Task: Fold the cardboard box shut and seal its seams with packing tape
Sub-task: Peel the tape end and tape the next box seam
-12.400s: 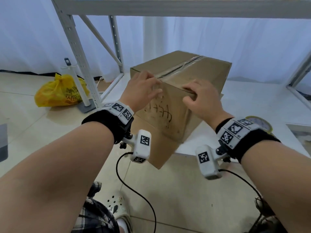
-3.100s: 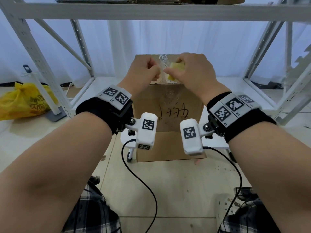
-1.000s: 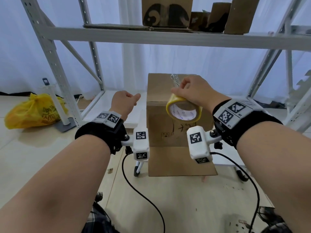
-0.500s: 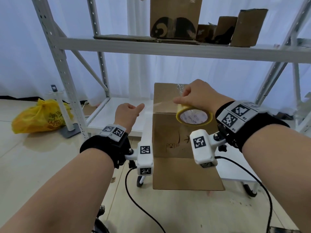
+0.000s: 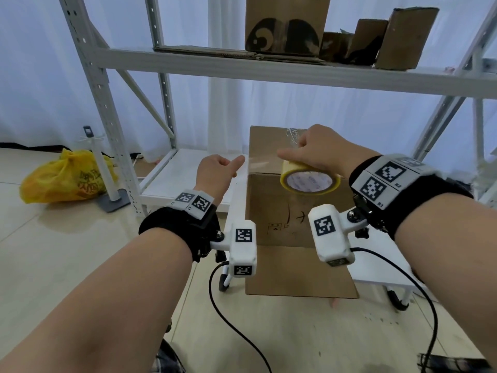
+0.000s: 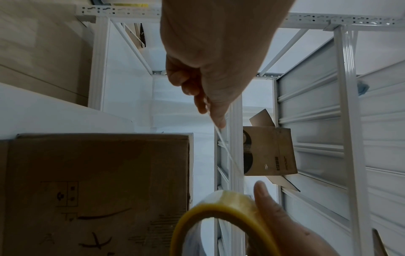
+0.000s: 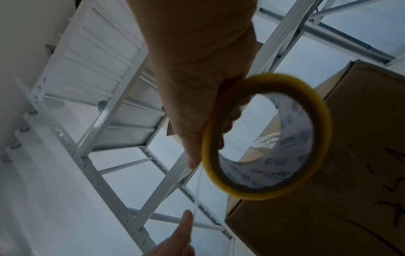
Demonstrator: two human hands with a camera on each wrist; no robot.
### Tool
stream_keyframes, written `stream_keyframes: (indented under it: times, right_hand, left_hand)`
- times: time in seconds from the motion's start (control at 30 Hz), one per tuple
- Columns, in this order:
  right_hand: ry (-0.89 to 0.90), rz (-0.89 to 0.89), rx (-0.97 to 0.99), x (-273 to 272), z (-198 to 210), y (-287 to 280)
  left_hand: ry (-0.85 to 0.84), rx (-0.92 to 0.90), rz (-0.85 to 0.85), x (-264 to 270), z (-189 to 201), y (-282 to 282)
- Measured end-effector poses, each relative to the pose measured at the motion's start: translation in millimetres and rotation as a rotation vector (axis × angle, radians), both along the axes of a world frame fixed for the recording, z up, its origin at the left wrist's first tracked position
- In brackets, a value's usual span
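From the head camera, I see the cardboard box (image 5: 295, 211) standing closed on the low white shelf deck (image 5: 185, 173) of a white metal rack (image 5: 107, 125), its front face hanging over the deck's edge above a beige tiled floor (image 5: 53, 251). My right hand (image 5: 320, 149) hovers over the box's near top edge, fingers curled through the yellow roll of packing tape (image 5: 309, 181); my left hand (image 5: 217, 170), off the box's left side, pinches the free end of a clear tape strip (image 5: 258, 164) drawn taut between the two. White curtains (image 5: 242, 111) close off the room behind the rack, smaller cartons (image 5: 287, 22) sit on the shelf above, and a yellow plastic bag (image 5: 67, 179) lies on the floor beside a white stand (image 5: 102, 168). From the left wrist camera, I see the left hand (image 6: 210, 72) with thumb and forefinger closed on the strip (image 6: 228, 152), which runs down to the roll (image 6: 221, 214) beside the box's handwritten front (image 6: 98, 190), with the ribbed underside of the upper shelf (image 6: 328, 129) beyond. From the right wrist camera, I see the right hand (image 7: 201, 86) gripping the roll (image 7: 267, 136) through its core, the box (image 7: 350, 173) just beside it, the strip (image 7: 197, 190) leading to the left hand's fingertip (image 7: 186, 220), and rack braces (image 7: 164, 181) crossing the pale background.
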State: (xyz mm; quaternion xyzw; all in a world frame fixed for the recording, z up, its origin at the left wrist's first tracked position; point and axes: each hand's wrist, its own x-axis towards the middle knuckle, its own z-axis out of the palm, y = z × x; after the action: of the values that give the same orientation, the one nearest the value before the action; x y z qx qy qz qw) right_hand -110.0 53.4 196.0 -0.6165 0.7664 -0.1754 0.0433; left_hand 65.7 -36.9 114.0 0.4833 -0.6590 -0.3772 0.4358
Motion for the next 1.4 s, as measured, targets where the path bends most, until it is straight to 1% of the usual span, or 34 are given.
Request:
stream_keyframes:
  times: [0.07, 0.17, 0.27, 0.3, 0.33, 0.4, 0.47, 0.6, 0.67, 0.8, 1.03, 1.1, 1.17, 1.27, 1.4]
  right_hand:
    - [0.026, 0.008, 0.028, -4, -1, 0]
    - [-0.006, 0.042, 0.035, -4, 1, 3]
    - [-0.087, 0.047, -0.017, -4, 2, 3]
    - [-0.085, 0.035, -0.049, -5, 2, 2]
    - [-0.045, 0.019, -0.079, -6, 1, 1]
    - [0.109, -0.026, -0.116, -7, -1, -1]
    - [0.285, -0.037, -0.092, -5, -2, -4]
    - [0.654, 0.021, -0.019, 10, 1, -21]
    - [0.756, 0.035, 0.005, 21, 2, -32]
    - [0.784, 0.052, 0.046, 33, -5, -43]
    - [0.802, 0.039, 0.068, 40, -7, -45]
    - [0.835, 0.055, 0.086, 44, -8, -45]
    - [0.904, 0.066, 0.102, 48, -11, -45]
    - [0.967, 0.077, 0.099, 54, -13, -44]
    - [0.961, 0.079, 0.096, 57, -13, -44]
  left_hand:
    - [-0.007, -0.015, -0.008, -1, 1, 1]
    - [-0.003, -0.033, -0.005, -4, 2, 2]
    - [0.012, -0.030, -0.026, -6, 4, 5]
    - [0.017, -0.030, -0.037, -7, 5, 7]
    - [0.020, -0.034, -0.047, -8, 6, 8]
    - [0.027, -0.036, -0.066, -10, 8, 9]
    - [0.012, -0.038, -0.083, -12, 11, 6]
    - [-0.046, -0.003, -0.073, -10, 10, -7]
    - [-0.076, 0.028, -0.056, -7, 5, -16]
    - [-0.121, 0.067, -0.049, -1, -4, -27]
    - [-0.180, 0.005, -0.041, -4, -11, -33]
    - [-0.207, 0.004, -0.029, -4, -13, -33]
    - [-0.226, 0.010, -0.022, -4, -15, -34]
    - [-0.231, 0.008, -0.008, -2, -15, -36]
    - [-0.202, -0.004, -0.007, -1, -13, -38]
